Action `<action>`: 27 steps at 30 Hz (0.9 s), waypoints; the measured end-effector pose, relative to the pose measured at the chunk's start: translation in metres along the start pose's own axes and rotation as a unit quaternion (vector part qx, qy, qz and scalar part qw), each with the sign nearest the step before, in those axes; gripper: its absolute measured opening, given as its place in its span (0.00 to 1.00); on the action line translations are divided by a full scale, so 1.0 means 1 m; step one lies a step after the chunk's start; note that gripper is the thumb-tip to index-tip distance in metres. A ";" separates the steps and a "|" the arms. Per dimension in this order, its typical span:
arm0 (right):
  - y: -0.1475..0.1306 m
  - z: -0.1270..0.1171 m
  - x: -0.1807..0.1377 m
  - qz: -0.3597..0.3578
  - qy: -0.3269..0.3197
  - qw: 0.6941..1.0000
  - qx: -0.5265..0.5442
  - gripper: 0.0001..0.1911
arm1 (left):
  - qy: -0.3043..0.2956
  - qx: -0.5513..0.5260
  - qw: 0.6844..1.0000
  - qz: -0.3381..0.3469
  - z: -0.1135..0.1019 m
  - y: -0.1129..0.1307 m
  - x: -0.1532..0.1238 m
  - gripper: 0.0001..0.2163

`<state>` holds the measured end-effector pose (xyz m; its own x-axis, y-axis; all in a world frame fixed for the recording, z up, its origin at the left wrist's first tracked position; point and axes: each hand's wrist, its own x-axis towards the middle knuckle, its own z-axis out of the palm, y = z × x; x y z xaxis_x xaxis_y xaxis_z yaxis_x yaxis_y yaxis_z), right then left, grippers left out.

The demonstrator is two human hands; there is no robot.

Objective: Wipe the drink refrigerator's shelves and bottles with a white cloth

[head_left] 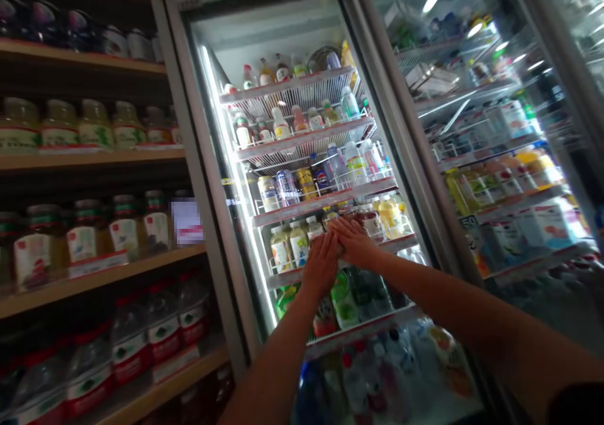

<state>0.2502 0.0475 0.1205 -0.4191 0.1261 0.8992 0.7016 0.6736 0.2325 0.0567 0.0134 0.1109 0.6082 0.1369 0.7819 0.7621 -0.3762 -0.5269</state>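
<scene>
Both my hands reach forward in front of a lit, glass-fronted drinks fridge. My left hand has its fingers stretched upward, close together and fairly flat. Against its fingertips lies my right hand, back toward me, with its fingers extended to the left. Nothing shows in either hand, though the palms are hidden. Behind them is a shelf of juice bottles, some covered by my fingers. I cannot tell whether the hands touch the glass. Green-labelled bottles stand on the shelf below.
On the left, wooden shelves carry rows of jars and large red-capped bottles. Cans and bottles fill the fridge's middle shelf. A metal door frame separates this fridge from another stocked one at right.
</scene>
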 end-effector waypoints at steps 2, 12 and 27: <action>0.021 -0.014 -0.017 0.048 -0.030 0.997 -0.061 0.50 | 0.008 0.030 0.999 0.029 0.003 0.000 -0.009 0.28; 0.045 -0.004 -0.053 0.063 -0.014 0.987 -0.145 0.45 | 0.080 0.126 0.989 0.001 -0.036 -0.044 0.033 0.20; 0.036 -0.006 -0.063 0.112 -0.015 0.984 -0.140 0.35 | 0.107 0.031 0.981 -0.160 -0.030 -0.049 0.016 0.21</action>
<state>0.3049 0.0599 0.0747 -0.2508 0.2729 0.9288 0.9075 0.4003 0.1274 0.0226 0.0062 0.1589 0.2813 0.0412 0.9587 0.9224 -0.2874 -0.2582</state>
